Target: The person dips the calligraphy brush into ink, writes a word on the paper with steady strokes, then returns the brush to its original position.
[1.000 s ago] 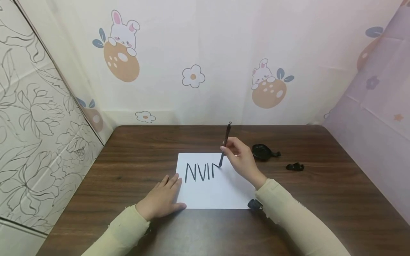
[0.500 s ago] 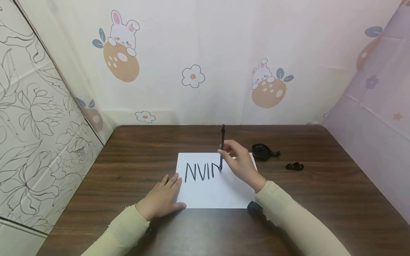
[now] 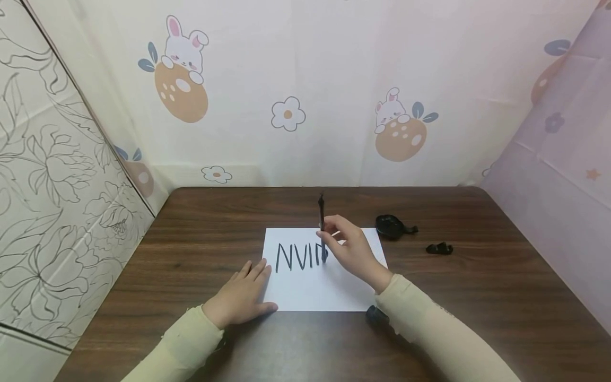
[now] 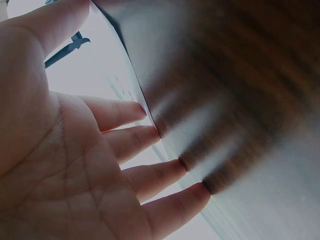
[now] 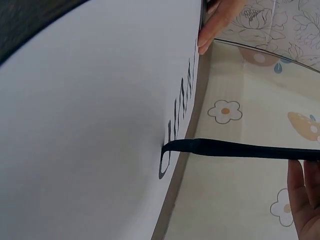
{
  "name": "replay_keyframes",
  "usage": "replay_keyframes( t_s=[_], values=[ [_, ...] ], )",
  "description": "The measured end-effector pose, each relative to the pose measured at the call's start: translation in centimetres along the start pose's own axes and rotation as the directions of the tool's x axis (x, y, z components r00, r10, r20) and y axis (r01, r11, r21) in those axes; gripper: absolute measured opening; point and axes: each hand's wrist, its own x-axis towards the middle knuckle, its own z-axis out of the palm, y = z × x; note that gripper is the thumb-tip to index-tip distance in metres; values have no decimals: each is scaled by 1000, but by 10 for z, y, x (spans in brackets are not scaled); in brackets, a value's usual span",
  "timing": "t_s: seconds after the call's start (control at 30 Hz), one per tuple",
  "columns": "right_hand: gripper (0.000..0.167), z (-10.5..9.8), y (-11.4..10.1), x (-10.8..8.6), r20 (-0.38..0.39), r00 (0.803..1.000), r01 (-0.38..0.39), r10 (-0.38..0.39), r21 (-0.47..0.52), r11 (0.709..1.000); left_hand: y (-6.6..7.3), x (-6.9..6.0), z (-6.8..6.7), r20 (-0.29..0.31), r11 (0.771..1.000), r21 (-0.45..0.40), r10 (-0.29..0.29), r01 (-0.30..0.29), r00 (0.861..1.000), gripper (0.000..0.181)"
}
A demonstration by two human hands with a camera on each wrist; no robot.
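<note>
A dark ink brush [image 3: 322,215] stands nearly upright on a white sheet of paper [image 3: 305,292], pinched between the thumb and fingers of my right hand [image 3: 350,249]. In the right wrist view, the brush's bent tip [image 5: 172,145] touches the paper at a rounded black stroke. Painted letters [image 3: 297,257] run along the upper left of the sheet, reading NVI and then a curved shape partly hidden by the brush. My left hand [image 3: 241,297] lies with spread fingers at the sheet's left edge; the left wrist view shows its fingers [image 4: 175,210] straight.
A small black dish with a handle [image 3: 390,226] sits right of the paper on the brown wooden table [image 3: 200,223]. Farther right lies a small black brush rest [image 3: 439,248]. A printed curtain [image 3: 329,143] hangs behind the table, with panels on both sides.
My right hand has moved the brush left and toward me, curving the last stroke round. The brush has become more upright. My left hand has stayed in place.
</note>
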Motion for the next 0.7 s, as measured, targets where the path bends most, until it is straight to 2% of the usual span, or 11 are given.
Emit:
replay_keyframes(
  t_s=[0.5,0.7],
  values=[
    [20,8,-13,0,55,998,8,-10,37,999,0,0,0,-11,1000,7,6,-6,1000,86],
    [20,8,-12,0,43,999,1,-2,40,999,0,0,0,-10,1000,6,2,-2,1000,86]
  ],
)
